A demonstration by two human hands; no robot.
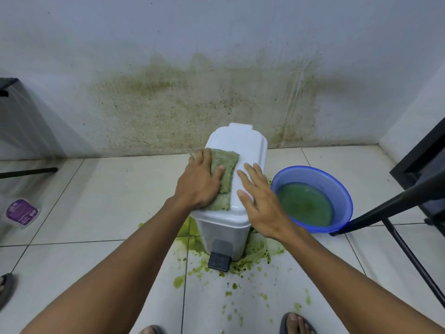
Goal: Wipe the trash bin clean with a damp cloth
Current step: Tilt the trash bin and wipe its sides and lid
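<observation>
**Trash bin** (237, 141): white, pedal type, centre of the frame. It stands on the floor (96, 201) close to the wall (192, 44), with the lid down. Where the lid top shows, it looks white and mostly clean. You cannot tell from this angle how soiled the greyish front below it is.

**Cloth** (226, 165): tinged green, folded, lying flat on the left half of the lid.

**Left hand** (199, 186): fingers straight, palm pressing the cloth onto the lid. It grips nothing.

**Right hand** (260, 201): fingers spread and straight, laid flat on the bare right half of the lid. It holds nothing and looks to be steadying the bin.

**Pedal** (218, 261): dark, at the foot of the bin, lower centre.

**Green splatter** (252, 259): on the floor around the bin's base, trailing toward the bottom of the frame.

**Basin** (342, 189): blue, right of centre, just beside the bin, holding greenish water.

**Wall stain**: a broad green-brown patch behind the bin, middle of the frame.

**Progress (a judgement)**: you are working the lid, so the job looks early to midway. The lid top seems nearly done. The sides, front, pedal and base look left to wipe. The cloth carries a lot of green, so you probably need to rinse it soon, though the basin water is already murky.
</observation>
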